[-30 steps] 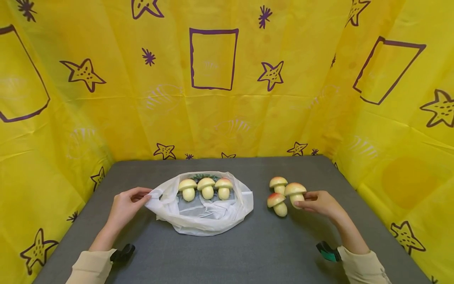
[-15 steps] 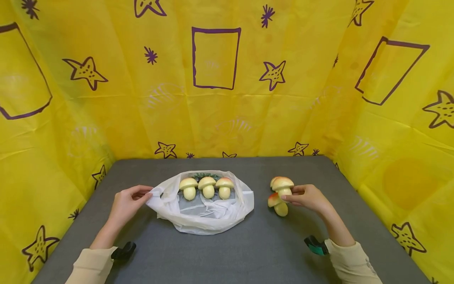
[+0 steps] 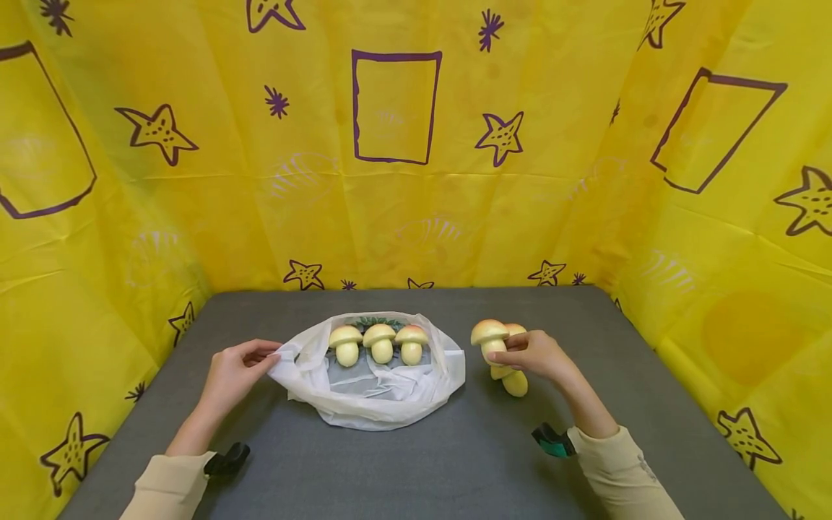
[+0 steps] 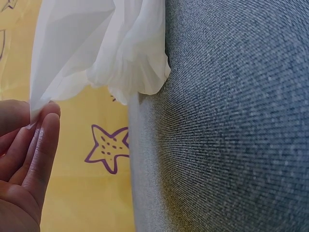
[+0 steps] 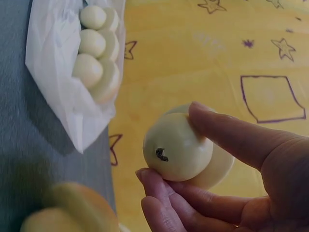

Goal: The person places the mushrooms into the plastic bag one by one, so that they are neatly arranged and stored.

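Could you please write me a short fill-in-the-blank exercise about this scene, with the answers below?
The ____ hand pinches the white bag.
Inside the bag, ____ mushrooms form a row.
In the right hand there is exactly ____ mushroom.
The table is dark gray, but the backdrop is mainly ____.

Missing words: left; three; one; yellow.

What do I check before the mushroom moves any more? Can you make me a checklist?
1. Mushroom gripped: ok, the right hand pinches the held mushroom by its stem.
2. Bag mouth open: ok, the white bag gapes wide.
3. Bag steadied: ok, the left hand pinches its edge.
4. Space inside: ok, there's room in front of the row of three mushrooms.
5. Mushroom above the bag: not ok, it's off to the right.
6. Bag bottom whole: cannot tell, the underside is hidden.
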{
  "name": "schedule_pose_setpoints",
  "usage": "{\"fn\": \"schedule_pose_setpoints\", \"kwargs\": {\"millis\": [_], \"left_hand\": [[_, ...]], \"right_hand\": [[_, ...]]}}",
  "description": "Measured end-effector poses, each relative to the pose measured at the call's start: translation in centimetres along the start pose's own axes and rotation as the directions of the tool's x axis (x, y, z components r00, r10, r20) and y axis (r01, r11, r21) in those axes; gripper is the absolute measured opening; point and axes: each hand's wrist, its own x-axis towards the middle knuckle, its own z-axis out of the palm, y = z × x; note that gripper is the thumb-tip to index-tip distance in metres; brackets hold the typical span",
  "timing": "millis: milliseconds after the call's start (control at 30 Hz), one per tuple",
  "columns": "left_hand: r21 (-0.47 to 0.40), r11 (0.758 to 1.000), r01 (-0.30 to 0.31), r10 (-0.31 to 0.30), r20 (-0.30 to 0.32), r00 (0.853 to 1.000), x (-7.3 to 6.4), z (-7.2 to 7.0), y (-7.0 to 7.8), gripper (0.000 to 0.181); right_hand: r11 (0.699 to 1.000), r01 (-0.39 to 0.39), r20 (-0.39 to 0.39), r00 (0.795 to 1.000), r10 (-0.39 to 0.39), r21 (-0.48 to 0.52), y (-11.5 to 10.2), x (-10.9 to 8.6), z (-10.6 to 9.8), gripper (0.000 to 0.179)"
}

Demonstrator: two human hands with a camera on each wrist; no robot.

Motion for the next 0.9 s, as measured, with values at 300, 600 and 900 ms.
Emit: {"fn": "schedule_pose_setpoints", "kwargs": {"millis": [300,600,900], "left_hand": [[-0.010,1.000,0.011,-0.011,-0.001,1.000,0.0,0.1,-0.2,0.015],[-0.009,1.000,0.020,-0.020,0.007,1.000,-0.1,0.2,-0.4,0.015],[0.000,1.000,0.009,-0.009,0.004,1.000,0.1,0.2,-0.2,0.015]], "right_hand": [[0.995,0.085,0.014,0.996,-0.086,0.043,-1.2,1.1,1.9,0.034],[0.998,0.058,0.066,0.996,-0.061,0.039,-3.0,1.7,3.2,0.036],[0.997,0.076,0.110,0.991,-0.080,0.033,-4.8,2.7,4.8,0.032]]}}
